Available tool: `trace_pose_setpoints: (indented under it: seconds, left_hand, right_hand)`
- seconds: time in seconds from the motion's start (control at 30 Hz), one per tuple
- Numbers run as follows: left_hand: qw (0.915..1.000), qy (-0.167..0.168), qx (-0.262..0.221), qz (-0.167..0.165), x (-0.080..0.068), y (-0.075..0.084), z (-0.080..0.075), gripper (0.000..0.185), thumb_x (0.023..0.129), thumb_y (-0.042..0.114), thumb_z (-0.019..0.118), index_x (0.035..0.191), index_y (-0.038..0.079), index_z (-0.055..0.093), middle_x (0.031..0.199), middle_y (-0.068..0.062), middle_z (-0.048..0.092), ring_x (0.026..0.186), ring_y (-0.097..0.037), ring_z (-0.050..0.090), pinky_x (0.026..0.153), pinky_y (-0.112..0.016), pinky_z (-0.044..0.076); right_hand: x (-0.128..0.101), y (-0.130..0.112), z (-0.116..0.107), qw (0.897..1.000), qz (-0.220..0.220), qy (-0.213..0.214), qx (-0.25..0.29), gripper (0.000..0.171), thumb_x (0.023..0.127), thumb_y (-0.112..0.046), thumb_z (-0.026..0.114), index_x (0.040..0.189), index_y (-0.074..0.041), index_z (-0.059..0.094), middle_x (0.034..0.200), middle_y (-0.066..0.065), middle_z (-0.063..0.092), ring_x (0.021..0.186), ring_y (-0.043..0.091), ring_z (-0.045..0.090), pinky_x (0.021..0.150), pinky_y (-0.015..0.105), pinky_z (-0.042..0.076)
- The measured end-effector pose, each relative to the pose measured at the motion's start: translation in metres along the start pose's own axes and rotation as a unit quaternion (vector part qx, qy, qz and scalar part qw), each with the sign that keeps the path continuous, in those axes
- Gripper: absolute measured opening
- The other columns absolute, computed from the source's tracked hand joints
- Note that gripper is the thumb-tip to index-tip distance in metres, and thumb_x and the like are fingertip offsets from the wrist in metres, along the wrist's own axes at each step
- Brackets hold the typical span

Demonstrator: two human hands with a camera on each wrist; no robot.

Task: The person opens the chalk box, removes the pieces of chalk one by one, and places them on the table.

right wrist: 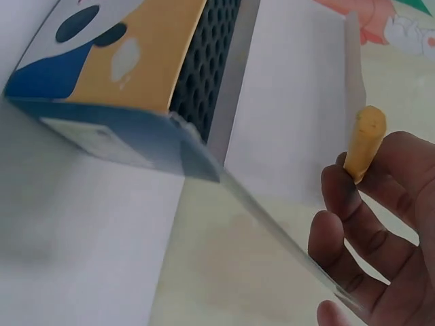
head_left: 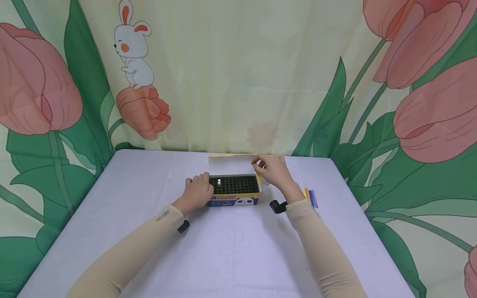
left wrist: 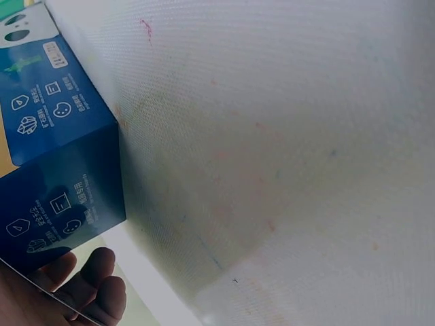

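Note:
A blue and yellow panda-print box (head_left: pixel 223 203) sits on the table, its lid (head_left: pixel 231 165) folded back. Inside is a dark insert (head_left: pixel 240 185) full of round holes, where a pale stick tip (head_left: pixel 219 181) shows at the left. My left hand (head_left: pixel 196 191) grips the box's left end; its fingertips (left wrist: pixel 100 261) appear beside that end in the left wrist view. Over the box's right end, my right hand (head_left: pixel 275 170) pinches a yellow chalk stick (right wrist: pixel 366 139) between thumb and fingers, blunt end pointing up in the right wrist view. An end flap (right wrist: pixel 156 146) stands out near it.
Several coloured sticks (head_left: pixel 312 198), among them orange, blue and purple, lie right of the box, partly behind the right wrist. The white tablecloth (head_left: pixel 231 248) extends in front. A curtain (head_left: pixel 231 82) printed with tulips and a rabbit hangs behind the table.

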State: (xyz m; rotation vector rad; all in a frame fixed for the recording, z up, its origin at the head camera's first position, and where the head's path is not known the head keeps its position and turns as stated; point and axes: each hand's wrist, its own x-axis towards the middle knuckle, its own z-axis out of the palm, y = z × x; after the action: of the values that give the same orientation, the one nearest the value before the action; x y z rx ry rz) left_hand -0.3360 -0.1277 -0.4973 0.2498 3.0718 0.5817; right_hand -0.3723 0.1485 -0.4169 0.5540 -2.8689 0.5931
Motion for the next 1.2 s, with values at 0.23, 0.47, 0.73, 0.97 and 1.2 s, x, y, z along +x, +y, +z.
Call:
trace_pose_setpoints:
  seconds: [0.23, 0.47, 0.73, 0.97, 1.2]
  left_hand:
    - [1.0000, 0.001, 0.006, -0.001, 0.000, -0.001, 0.002, 0.034, 0.101, 0.025, 0.032, 0.116, 0.001, 0.051, 0.095, -0.010, 0.055, 0.093, -0.030, 0.052, 0.104, -0.062, 0.032]
    - [1.0000, 0.005, 0.003, 0.001, 0.001, -0.002, 0.002, 0.032, 0.101, 0.024, 0.032, 0.114, 0.001, 0.051, 0.092, -0.010, 0.055, 0.091, -0.030, 0.051, 0.102, -0.062, 0.032]
    - [1.0000, 0.005, 0.004, 0.002, 0.002, -0.002, 0.005, 0.030, 0.101, 0.025, 0.032, 0.110, 0.003, 0.051, 0.090, -0.009, 0.054, 0.089, -0.029, 0.050, 0.100, -0.061, 0.033]
    - [1.0000, 0.005, 0.000, 0.005, 0.001, -0.001, 0.003, 0.029, 0.101, 0.024, 0.032, 0.109, 0.003, 0.050, 0.090, -0.009, 0.053, 0.089, -0.030, 0.050, 0.101, -0.062, 0.032]
    - [1.0000, 0.004, 0.000, 0.001, 0.000, 0.002, 0.000, 0.031, 0.101, 0.023, 0.033, 0.113, 0.002, 0.051, 0.093, -0.010, 0.055, 0.092, -0.031, 0.052, 0.103, -0.063, 0.032]
  right_hand:
    - [-0.007, 0.019, -0.004, 1.000, 0.013, 0.003, 0.008, 0.021, 0.103, -0.029, 0.060, 0.116, -0.021, 0.075, 0.090, -0.001, 0.077, 0.084, 0.020, 0.071, 0.108, 0.059, 0.035]
    - [-0.016, 0.035, -0.009, 0.998, 0.047, 0.006, 0.028, 0.020, 0.101, -0.029, 0.061, 0.113, -0.020, 0.075, 0.091, 0.001, 0.077, 0.086, 0.023, 0.069, 0.106, 0.059, 0.034]
    - [-0.027, 0.055, -0.011, 0.995, 0.089, 0.000, 0.046, 0.021, 0.098, -0.027, 0.062, 0.112, -0.018, 0.075, 0.094, 0.007, 0.075, 0.089, 0.028, 0.065, 0.106, 0.058, 0.034]
    - [-0.035, 0.074, -0.016, 0.993, 0.102, -0.013, 0.064, 0.022, 0.098, -0.027, 0.062, 0.113, -0.017, 0.075, 0.094, 0.007, 0.075, 0.087, 0.028, 0.064, 0.107, 0.058, 0.035]
    - [-0.044, 0.097, -0.012, 0.986, 0.141, -0.043, 0.078, 0.024, 0.098, -0.029, 0.063, 0.116, -0.015, 0.072, 0.092, 0.005, 0.074, 0.086, 0.025, 0.064, 0.101, 0.056, 0.038]
